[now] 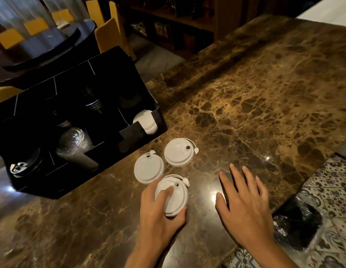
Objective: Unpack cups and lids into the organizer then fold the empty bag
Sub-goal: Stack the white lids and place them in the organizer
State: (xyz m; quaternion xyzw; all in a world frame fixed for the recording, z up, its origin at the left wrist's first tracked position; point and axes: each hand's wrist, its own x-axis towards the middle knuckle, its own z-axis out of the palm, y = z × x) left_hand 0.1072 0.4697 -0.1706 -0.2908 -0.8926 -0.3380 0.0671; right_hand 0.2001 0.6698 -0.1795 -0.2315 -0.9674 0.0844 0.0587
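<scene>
Three white cup lids lie on the brown marble counter (255, 97) in front of the black organizer (145, 130). My left hand (158, 207) grips the nearest lid (175, 198), fingers on top and thumb at its near edge. A second lid (148, 167) lies just beyond it, a third lid (180, 151) to the right of that. My right hand (245, 202) hovers open over the counter to the right, fingers spread, holding nothing. In the organizer, a stack of white lids (146, 120) stands in the right front slot, and clear cups (75, 144) lie in a middle slot.
A black plastic bag (297, 223) lies on the patterned tile floor off the counter's right edge. Behind the organizer are yellow chairs (108, 33), a dark table and a wooden shelf unit. The organizer's left slot holds a dark shiny item (23, 165).
</scene>
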